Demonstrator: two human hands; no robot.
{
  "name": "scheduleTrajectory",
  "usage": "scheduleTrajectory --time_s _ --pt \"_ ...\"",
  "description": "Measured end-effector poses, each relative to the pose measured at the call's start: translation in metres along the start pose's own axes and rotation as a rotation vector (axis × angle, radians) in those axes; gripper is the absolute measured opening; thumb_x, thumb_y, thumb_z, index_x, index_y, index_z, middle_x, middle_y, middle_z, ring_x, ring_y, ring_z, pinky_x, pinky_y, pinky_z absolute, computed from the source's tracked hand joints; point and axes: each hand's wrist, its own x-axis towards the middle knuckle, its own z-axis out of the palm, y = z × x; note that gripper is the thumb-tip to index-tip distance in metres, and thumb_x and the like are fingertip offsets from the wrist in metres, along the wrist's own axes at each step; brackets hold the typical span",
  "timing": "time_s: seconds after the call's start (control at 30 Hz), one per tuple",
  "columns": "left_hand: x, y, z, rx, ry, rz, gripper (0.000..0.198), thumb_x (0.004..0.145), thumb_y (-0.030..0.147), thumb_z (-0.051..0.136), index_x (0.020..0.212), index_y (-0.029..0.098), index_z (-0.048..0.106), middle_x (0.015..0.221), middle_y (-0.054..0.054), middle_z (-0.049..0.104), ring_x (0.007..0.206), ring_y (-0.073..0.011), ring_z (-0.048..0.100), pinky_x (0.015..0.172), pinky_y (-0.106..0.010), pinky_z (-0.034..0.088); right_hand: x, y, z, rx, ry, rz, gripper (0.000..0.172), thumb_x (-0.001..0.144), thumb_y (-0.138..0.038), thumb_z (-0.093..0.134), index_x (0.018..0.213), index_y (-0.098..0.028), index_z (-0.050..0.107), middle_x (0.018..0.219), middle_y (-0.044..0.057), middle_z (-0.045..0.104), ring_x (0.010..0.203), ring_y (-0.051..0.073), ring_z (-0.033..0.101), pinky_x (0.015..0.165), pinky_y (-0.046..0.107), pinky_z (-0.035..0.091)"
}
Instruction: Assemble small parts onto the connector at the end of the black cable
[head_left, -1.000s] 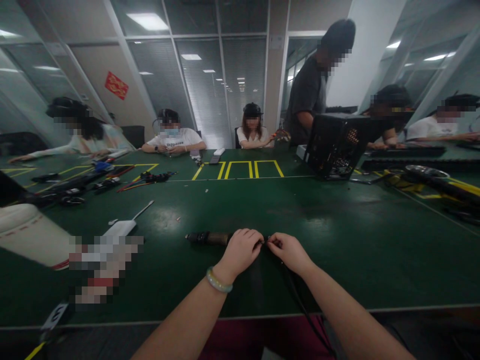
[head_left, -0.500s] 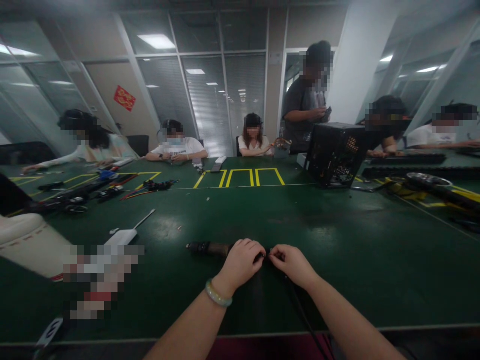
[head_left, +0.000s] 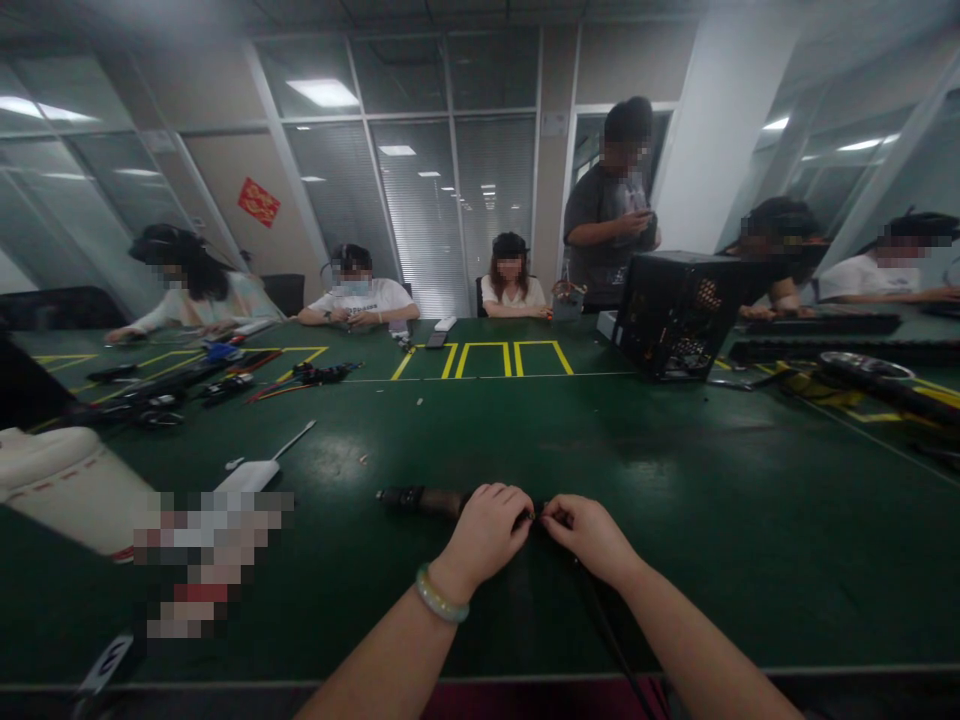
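Note:
A dark electric screwdriver [head_left: 429, 500] lies across the green table with its bit end pointing left. My left hand [head_left: 487, 530], with a jade-like bangle on the wrist, is closed over its rear end. Just to the right, the fingertips of my right hand [head_left: 589, 535] pinch a small dark plug end at the back of the tool. Both sets of fingertips are almost touching, and I cannot tell whether plug and tool are joined. A black cable [head_left: 600, 620] runs from under my right hand down over the near table edge.
On the left stand a white lidded cup [head_left: 82, 490] and a white-handled tool [head_left: 251, 478]. Cable bundles [head_left: 319, 373] lie farther back. A black computer case [head_left: 667, 315] stands at back right, with black strips [head_left: 847, 353] beyond. Several people sit around the table; one person [head_left: 611, 200] stands.
Both hands stay at the tool's rear end, with only slight finger movement. The view has shifted a little. Across the table, a seated person's raised hand has come down.

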Motion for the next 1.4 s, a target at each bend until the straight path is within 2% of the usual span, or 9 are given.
scheduleTrajectory --time_s 0.13,0.57,0.77,1.03,1.4 --pt "-0.001 0.0 -0.001 0.026 -0.009 0.017 0.02 0.085 0.013 0.057 0.102 0.024 0.057 0.104 0.0 0.062 0.097 -0.018 0.056 0.087 -0.034 0.039 -0.001 -0.003 -0.002 0.003 -0.009 0.008 0.013 0.085 -0.027 0.056 0.082 -0.021 0.067 0.074 -0.001 0.068 0.065 0.015 0.061 0.06 0.023 0.042" --pt "0.0 0.002 0.007 0.017 0.019 -0.043 0.008 0.086 0.018 0.058 0.093 0.021 0.058 0.096 -0.002 0.063 0.094 -0.0198 0.056 0.084 -0.035 0.04 0.001 -0.002 0.0 0.003 0.005 0.001 0.013 0.084 -0.027 0.057 0.081 -0.02 0.067 0.074 0.0 0.069 0.066 0.015 0.061 0.062 0.023 0.042" --pt "0.0 0.002 0.003 0.003 0.006 -0.025 0.018 0.084 0.014 0.058 0.099 0.024 0.057 0.1 0.0 0.062 0.095 -0.0181 0.055 0.085 -0.033 0.039 0.0 -0.001 0.0 -0.016 0.007 0.0 0.013 0.084 -0.027 0.057 0.082 -0.02 0.068 0.077 0.0 0.069 0.069 0.016 0.061 0.064 0.025 0.043" --pt "0.001 0.003 0.009 0.059 0.013 -0.051 0.006 0.087 0.017 0.056 0.091 0.021 0.057 0.093 -0.002 0.061 0.09 -0.0195 0.056 0.082 -0.034 0.039 0.002 0.003 0.003 -0.059 0.03 -0.005 0.012 0.085 -0.027 0.057 0.083 -0.022 0.068 0.081 0.0 0.069 0.075 0.017 0.061 0.065 0.025 0.041" --pt "0.004 0.004 0.009 0.099 0.023 -0.082 0.006 0.087 0.019 0.058 0.092 0.022 0.056 0.092 -0.001 0.061 0.089 -0.0191 0.056 0.08 -0.034 0.039 0.006 0.0 0.003 -0.092 0.054 -0.023 0.014 0.085 -0.028 0.057 0.083 -0.021 0.069 0.085 0.001 0.069 0.078 0.017 0.06 0.069 0.026 0.041"
